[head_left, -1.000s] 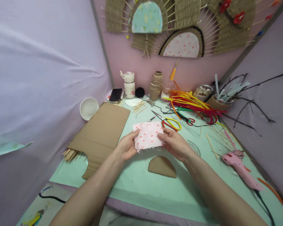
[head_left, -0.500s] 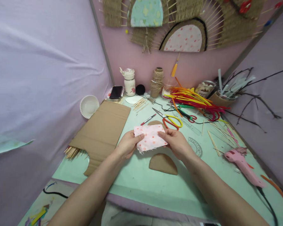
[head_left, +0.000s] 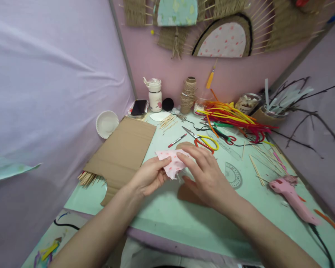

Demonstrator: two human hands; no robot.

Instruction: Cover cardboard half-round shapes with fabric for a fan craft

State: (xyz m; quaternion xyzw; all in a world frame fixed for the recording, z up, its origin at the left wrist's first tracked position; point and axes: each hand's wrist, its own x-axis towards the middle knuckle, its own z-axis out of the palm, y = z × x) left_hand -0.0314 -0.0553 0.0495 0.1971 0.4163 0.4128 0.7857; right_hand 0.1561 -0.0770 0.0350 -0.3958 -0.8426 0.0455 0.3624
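A piece of white-pink fabric with red dots point(head_left: 171, 162) is pinched between the thumb and fingers of my left hand point(head_left: 149, 176). Its lower edge is frayed and hangs loose. Over the fabric's right part is my right hand point(head_left: 205, 175), thumb and fingers spread apart; whether its fingertips touch the cloth is hard to tell. Beneath that hand lies a brown cardboard half-circle point(head_left: 187, 196), partly covered. Just behind the fabric another cardboard piece point(head_left: 183, 144) peeks out, beside scissors with red and yellow handles point(head_left: 206, 143) and a red pen point(head_left: 177, 140).
A large cardboard sheet point(head_left: 128, 143) lies at left over wooden sticks point(head_left: 88, 178). A pink glue gun point(head_left: 293, 199) and a clear protractor point(head_left: 233, 175) lie at right. Along the back stand a white bottle point(head_left: 155, 96), a twine spool point(head_left: 188, 96) and colourful pipe cleaners point(head_left: 231, 115).
My right hand has let go of the fabric's right edge and opened above it. The fabric, stretched flat between both hands before, now droops from my left hand.
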